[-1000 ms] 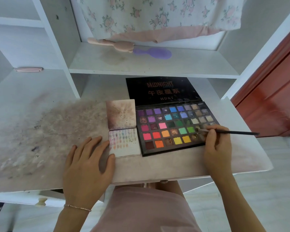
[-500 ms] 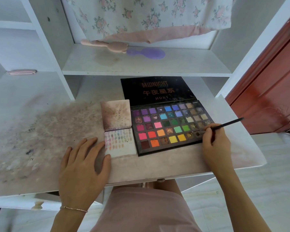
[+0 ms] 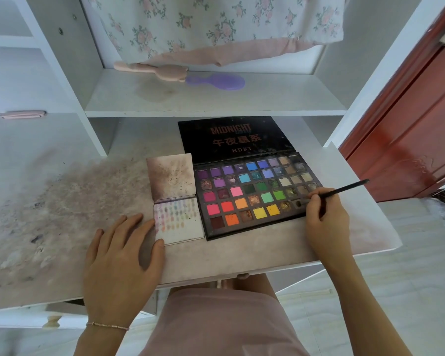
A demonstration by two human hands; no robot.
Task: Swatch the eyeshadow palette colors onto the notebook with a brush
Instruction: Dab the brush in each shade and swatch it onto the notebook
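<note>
Your right hand (image 3: 326,222) pinches the brush (image 3: 344,189), loading pigment at the palette (image 3: 254,196) edge; left hand (image 3: 121,253), fingers flat, steadies the notebook (image 3: 180,227) beside the palette.

Text only on raised black lid of open rectangular eyeshadow palette (image 3: 231,140), far side of desk, centre-right. Top line: "MIDNIGHT" in reddish caps, w/ small blue script overlapping its right end, unreadable. Middle: Chinese chars "午夜星系", same reddish colour. Bottom: "HDKT", small pale caps. No other legible text.
</note>
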